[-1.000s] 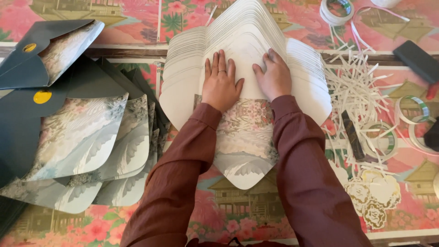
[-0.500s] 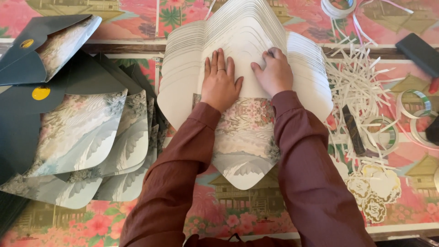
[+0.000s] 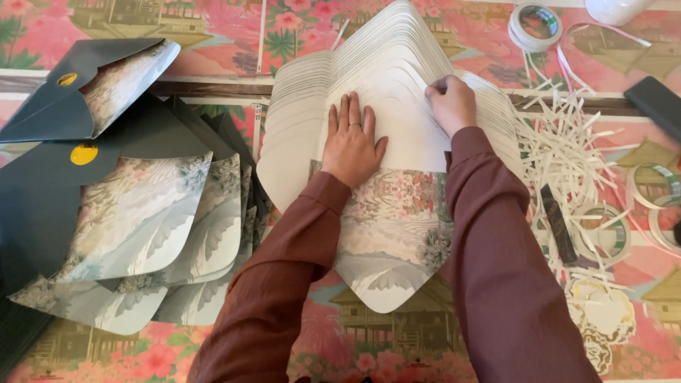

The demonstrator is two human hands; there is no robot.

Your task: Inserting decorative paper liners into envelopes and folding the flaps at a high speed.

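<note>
matt paper envelope stack (image 3: 397, 78), glossy tape rolls (image 3: 537, 21)

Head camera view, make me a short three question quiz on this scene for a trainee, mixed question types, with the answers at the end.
1. True or false: the left hand lies flat, palm down, on the stack of white envelope blanks.
2. Multiple choice: what is the right hand doing? A) pinching the edge of a blank at the right of the stack, B) holding a tape roll, C) resting on the dark folded envelopes.
3. Fill in: the loose white paper strips lie to the ____ of the stack.

Key: 1 true. 2 A. 3 right.
</note>
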